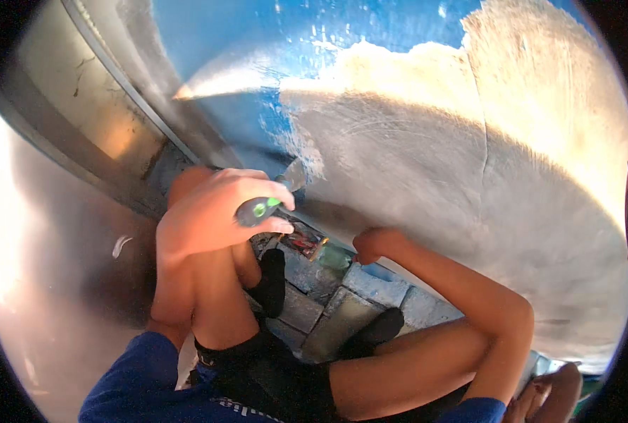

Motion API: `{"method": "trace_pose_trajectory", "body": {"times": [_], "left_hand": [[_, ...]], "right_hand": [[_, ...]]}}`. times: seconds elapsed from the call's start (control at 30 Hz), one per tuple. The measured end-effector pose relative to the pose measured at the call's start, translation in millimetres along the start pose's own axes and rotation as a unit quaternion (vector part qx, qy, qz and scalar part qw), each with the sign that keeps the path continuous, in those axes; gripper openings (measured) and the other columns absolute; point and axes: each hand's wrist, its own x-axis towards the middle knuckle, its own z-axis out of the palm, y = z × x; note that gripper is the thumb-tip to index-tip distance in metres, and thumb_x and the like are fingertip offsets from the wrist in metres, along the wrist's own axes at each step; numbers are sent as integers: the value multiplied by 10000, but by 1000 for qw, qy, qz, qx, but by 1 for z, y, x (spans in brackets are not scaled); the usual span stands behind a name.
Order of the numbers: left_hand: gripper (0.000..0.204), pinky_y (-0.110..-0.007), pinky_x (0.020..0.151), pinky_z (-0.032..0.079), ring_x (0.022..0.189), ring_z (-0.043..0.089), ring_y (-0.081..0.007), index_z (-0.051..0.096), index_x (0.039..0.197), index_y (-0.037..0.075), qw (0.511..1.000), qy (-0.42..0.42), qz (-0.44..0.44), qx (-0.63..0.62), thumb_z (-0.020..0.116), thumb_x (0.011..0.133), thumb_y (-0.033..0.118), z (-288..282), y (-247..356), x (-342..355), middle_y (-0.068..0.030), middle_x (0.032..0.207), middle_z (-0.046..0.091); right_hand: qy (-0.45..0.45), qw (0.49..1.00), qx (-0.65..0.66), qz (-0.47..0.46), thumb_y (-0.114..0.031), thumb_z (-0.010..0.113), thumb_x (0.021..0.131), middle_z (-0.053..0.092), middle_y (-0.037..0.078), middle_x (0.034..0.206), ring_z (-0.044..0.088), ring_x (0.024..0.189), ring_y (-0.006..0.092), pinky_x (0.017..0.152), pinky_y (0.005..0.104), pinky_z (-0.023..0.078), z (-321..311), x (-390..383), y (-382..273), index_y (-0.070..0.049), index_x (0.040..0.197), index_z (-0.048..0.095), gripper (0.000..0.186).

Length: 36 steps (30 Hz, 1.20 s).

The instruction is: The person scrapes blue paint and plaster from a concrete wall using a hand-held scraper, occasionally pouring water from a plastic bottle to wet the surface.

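A scraper with a black and green handle (256, 209) is gripped in my left hand (233, 208); its blade (293, 173) is at the partly coated blue wall (222, 42). A rough pale grey-white layer (398, 155) covers much of that wall. My right hand (374, 247) is curled low by the wall's foot; whatever its fingers hold, if anything, is hidden. Beside it a green translucent plastic item (334, 257) lies next to a small dark patterned item (301, 241).
A metal panel (67, 233) with a frame strip (131, 92) rises on my left. My bent legs and dark-socked feet are over grey paving blocks (303, 303). At the lower right edge another person's bare limbs (561, 388) show.
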Motion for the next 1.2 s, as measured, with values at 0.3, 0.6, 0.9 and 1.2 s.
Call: {"method": "trace_pose_trajectory", "body": {"times": [0.3,0.6,0.9,1.2], "left_hand": [[209,-378,647,430,693,532,-319,608,833,58,996,67,-25,54,753,744,180,10,23,-1,-123,785,503],[272,-454,581,391,664,529,-370,606,879,96,992,83,-15,98,711,807,337,12,36,-9,-149,783,442],[262,-458,628,415,745,560,-381,612,925,97,990,84,-35,111,713,803,305,21,26,-10,-159,838,478],[229,-451,619,418,716,557,-373,618,908,122,994,63,-37,81,690,821,321,18,25,-4,-143,838,462]], "right_hand": [[-47,998,43,27,-488,459,925,689,165,823,651,807,341,768,465,508,-30,-11,-15,22,794,692,576],[-138,988,13,69,-503,416,945,683,177,814,649,793,341,758,472,504,-23,0,-6,33,806,688,617],[-54,998,11,28,-490,447,940,673,194,778,653,800,355,738,472,508,-28,-10,-13,27,781,688,592],[-102,994,-1,42,-493,452,933,688,175,812,655,822,362,766,471,508,-24,-9,-10,35,842,692,587]]}}
